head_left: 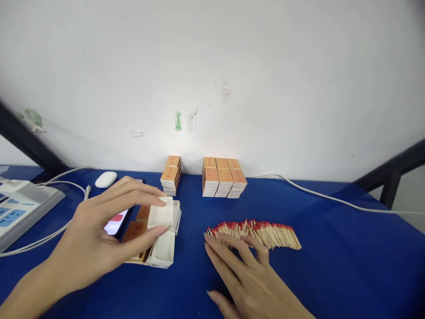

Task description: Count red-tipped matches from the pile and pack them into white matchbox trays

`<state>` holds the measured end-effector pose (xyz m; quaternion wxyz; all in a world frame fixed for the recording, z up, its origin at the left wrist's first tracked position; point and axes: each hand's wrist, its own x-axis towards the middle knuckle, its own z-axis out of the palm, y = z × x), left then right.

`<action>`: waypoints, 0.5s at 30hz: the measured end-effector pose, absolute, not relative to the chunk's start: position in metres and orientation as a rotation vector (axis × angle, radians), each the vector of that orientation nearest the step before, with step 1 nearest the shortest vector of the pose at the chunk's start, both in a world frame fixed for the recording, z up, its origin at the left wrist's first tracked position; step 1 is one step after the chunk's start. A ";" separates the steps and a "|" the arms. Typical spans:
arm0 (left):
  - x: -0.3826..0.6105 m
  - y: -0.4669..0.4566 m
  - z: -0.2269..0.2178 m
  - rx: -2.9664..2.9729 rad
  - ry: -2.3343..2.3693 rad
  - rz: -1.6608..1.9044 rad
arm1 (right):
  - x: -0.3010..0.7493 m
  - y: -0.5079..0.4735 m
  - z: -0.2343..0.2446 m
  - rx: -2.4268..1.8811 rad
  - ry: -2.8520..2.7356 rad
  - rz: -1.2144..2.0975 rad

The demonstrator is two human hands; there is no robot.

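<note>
Two bare hands over a blue table. Left hand pinches an empty white matchbox tray between thumb and fingers, lifted just above a cluster of more trays and orange sleeves. Right hand lies flat, fingers spread, gripping nothing, fingertips touching the near edge of a row of red-tipped matches. Two stacks of matchboxes stand against the wall. Phone and power strip at left.

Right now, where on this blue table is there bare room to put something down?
Bare blue table lies right of the row of red-tipped matches, and between it and the orange matchbox stacks. It is crowded around the left hand: white trays, phone.
</note>
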<state>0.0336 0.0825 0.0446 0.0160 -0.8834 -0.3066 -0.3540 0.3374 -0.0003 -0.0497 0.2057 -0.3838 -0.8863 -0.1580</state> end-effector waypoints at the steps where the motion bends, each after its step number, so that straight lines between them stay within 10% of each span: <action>1: 0.035 0.082 0.041 -2.714 -1.024 -1.118 | 0.338 -0.001 -0.050 -1.081 -2.463 -0.434; 15: 0.050 0.055 0.036 -2.712 -0.947 -1.182 | 0.338 -0.003 -0.050 -1.102 -2.422 -0.385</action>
